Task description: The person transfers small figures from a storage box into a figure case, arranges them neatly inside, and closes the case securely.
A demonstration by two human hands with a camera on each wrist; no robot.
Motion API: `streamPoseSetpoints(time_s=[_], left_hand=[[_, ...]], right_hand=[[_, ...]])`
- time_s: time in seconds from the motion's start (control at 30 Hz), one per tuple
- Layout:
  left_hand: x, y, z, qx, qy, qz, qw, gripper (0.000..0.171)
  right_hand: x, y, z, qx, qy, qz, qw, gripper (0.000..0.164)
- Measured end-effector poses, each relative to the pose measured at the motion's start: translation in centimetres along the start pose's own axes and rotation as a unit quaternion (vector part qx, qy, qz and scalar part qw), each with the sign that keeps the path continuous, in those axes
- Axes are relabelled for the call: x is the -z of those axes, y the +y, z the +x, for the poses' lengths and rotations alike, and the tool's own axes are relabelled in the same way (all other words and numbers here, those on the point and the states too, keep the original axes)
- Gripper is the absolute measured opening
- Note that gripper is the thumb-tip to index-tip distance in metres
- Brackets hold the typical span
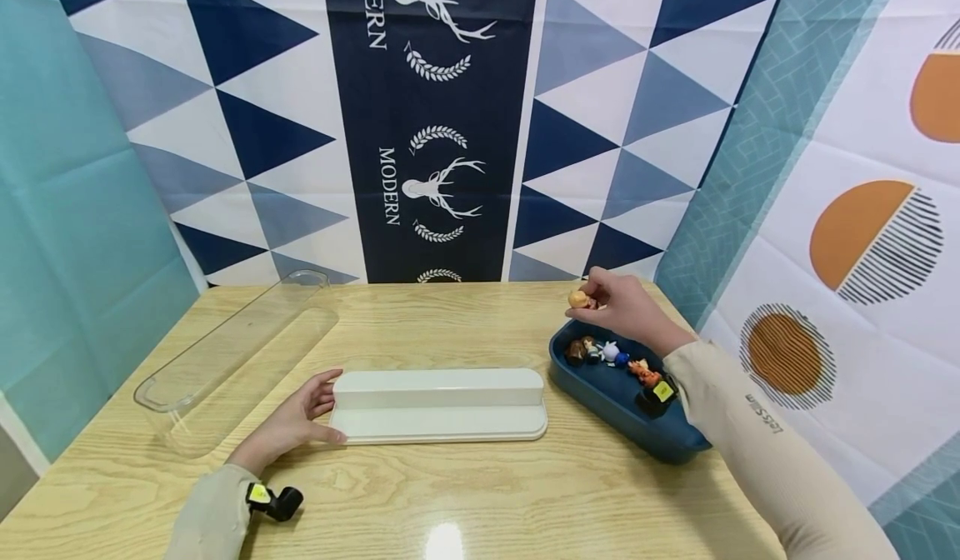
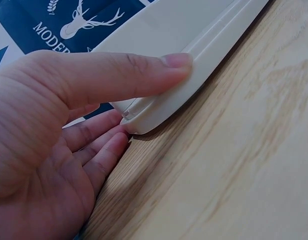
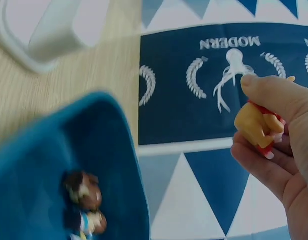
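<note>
My right hand (image 1: 633,306) pinches a small toy figurine with a yellow head (image 1: 577,299) between thumb and fingers, raised over the far end of a dark blue bin (image 1: 622,431). Red and pink parts of the figurine (image 3: 256,125) show in the right wrist view. Several more figurines lie in the bin, among them a brown-haired one (image 3: 84,190), a white and blue one (image 1: 611,352) and an orange one (image 1: 643,372). My left hand (image 1: 303,417) holds the left end of a white stepped stand (image 1: 438,424), thumb on its front rim (image 2: 194,82) and fingers against the end.
A clear plastic cover (image 1: 225,368) lies at the left of the wooden table (image 1: 375,502). Patterned cloth (image 1: 435,127) hangs behind the table, and another cloth (image 1: 825,210) hangs along the right side. The bin stands close to the stand's right end.
</note>
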State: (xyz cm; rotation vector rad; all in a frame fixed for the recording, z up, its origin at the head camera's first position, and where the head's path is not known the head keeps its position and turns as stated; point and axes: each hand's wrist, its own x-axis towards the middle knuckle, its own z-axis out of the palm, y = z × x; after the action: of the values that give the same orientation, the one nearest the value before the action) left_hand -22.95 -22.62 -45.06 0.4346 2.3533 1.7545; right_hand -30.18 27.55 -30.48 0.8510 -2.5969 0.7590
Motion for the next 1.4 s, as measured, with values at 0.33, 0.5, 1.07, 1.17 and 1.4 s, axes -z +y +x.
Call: streamPoseSetpoints(time_s=[0.33, 0.5, 1.07, 1.17, 1.4], left_hand=[[0.0, 0.0, 0.0, -0.007, -0.005, 0.002, 1.0, 0.107], [-0.1, 0.0, 0.0, -0.01, -0.003, -0.002, 0.9999, 0.107], [0.0, -0.1, 0.0, 0.006, -0.003, 0.003, 1.0, 0.108], [0.0, -0.1, 0.1, 0.008, -0.003, 0.004, 1.0, 0.107], [-0.1, 0.1, 0.0, 0.002, -0.004, 0.005, 1.0, 0.105]], right_hand=[[-1.3, -2.7, 0.0, -0.094, 0.025, 0.144, 0.985, 0.035], [-1.9, -3.7, 0.1, -0.135, 0.014, 0.195, 0.971, 0.038], [-5.4, -6.1, -0.7, -0.149, -0.005, 0.388, 0.909, 0.018], [-5.9, -7.0, -0.9, -0.153, -0.006, 0.403, 0.902, 0.019], [-7.2, -9.0, -1.2, -0.179, -0.009, 0.452, 0.874, 0.024]])
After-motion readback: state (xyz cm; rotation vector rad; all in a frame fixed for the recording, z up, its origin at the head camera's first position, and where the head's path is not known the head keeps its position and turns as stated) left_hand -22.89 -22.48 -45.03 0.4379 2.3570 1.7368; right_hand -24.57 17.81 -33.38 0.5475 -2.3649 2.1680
